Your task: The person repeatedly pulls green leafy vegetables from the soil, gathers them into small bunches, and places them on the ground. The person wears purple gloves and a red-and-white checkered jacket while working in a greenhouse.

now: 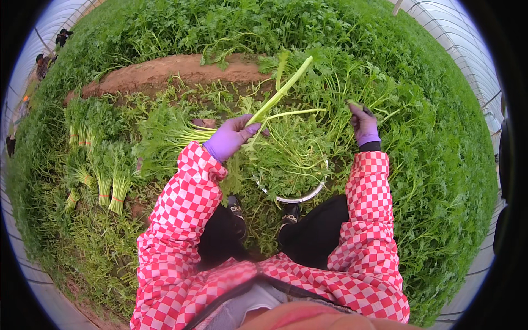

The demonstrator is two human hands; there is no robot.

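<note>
My left hand [236, 134], in a purple glove, grips a leafy green plant by its thick pale stalk [284, 91]. The bare stalk end points up and away to the right, with thin side stems beside it. Leaves hang down below the glove. To the right, my right hand [363, 123], also gloved, pinches a small greenish piece of stem [354, 103]; something dark shows at its fingers, too small to name. Between and below the hands is a round container with a whitish rim [303, 199], heaped with loose leaves and thin stems [295, 161].
Several bundles tied with orange-red bands [119, 192] stand at left. Untied stalks [165, 136] lie beside my left wrist. Dense standing greens [437, 181] fill the right and far side, behind a bare soil strip [177, 70]. Other people [43, 66] are far left, under the plastic tunnel.
</note>
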